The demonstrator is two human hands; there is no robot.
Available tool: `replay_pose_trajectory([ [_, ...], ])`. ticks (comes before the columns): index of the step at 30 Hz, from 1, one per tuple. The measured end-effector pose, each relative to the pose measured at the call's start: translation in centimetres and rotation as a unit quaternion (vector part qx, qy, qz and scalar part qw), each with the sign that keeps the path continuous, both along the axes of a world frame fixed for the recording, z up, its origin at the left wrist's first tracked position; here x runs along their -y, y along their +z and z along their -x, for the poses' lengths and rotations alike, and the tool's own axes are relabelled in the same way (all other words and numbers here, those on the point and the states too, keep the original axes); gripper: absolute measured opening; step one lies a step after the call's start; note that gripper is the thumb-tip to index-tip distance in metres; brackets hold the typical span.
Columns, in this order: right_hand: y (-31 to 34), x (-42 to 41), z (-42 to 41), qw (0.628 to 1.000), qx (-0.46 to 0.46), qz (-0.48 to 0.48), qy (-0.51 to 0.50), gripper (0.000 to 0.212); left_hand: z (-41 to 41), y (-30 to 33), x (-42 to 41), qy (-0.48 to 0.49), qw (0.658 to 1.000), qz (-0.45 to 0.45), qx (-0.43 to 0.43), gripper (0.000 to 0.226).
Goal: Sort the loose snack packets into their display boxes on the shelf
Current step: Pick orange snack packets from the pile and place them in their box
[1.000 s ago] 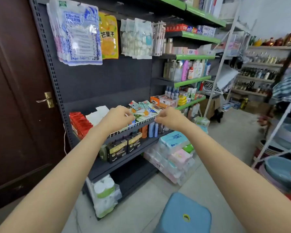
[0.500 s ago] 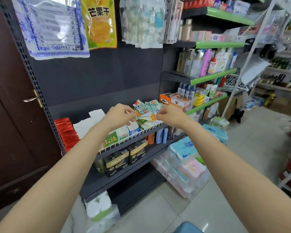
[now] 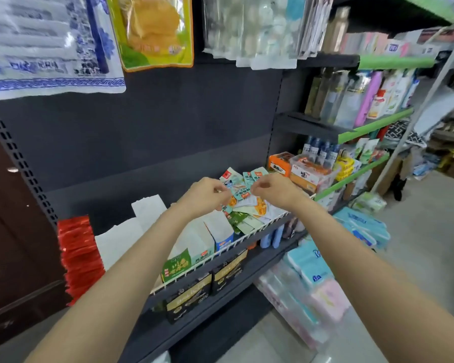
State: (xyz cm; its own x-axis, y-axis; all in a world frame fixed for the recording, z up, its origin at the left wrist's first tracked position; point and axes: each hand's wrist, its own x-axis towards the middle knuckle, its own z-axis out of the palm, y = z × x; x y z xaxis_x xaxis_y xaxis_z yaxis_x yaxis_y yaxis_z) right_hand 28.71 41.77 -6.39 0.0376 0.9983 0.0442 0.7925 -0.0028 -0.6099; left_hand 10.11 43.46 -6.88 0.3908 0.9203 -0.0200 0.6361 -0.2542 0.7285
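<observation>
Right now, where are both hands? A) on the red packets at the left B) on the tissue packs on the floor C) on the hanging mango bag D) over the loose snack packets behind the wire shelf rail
D: the left hand and right hand meet over the loose snack packets, just behind the wire shelf rail.

A dark grey metal shelving unit [image 3: 168, 132] with a perforated upright [image 3: 19, 163] and green-edged shelves [image 3: 375, 125] stood against a brown wooden door [image 3: 13, 244] on the left, over a pale tiled floor [image 3: 427, 226] lit evenly, with a white metal rack [image 3: 414, 106] farther right.
</observation>
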Motion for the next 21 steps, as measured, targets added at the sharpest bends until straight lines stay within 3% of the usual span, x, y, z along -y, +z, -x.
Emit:
replay_pose_trajectory([
  [5,-1.2,-5.6,-1.4,1.0,0.015,0.011,-0.021,0.024,-2.3,-1.5,-6.7,-0.039,0.998,0.037,-0.023,0.027],
  [13,-4.6,-12.2,-4.4,1.0,0.0,0.006,-0.002,0.021,-4.6,-4.4,-13.5,0.039,0.998,0.034,0.034,0.021],
  [21,-11.3,-21.8,-9.0,0.997,0.032,0.049,0.056,0.021,-10.9,-9.4,-19.2,0.121,0.989,0.003,-0.088,0.024],
])
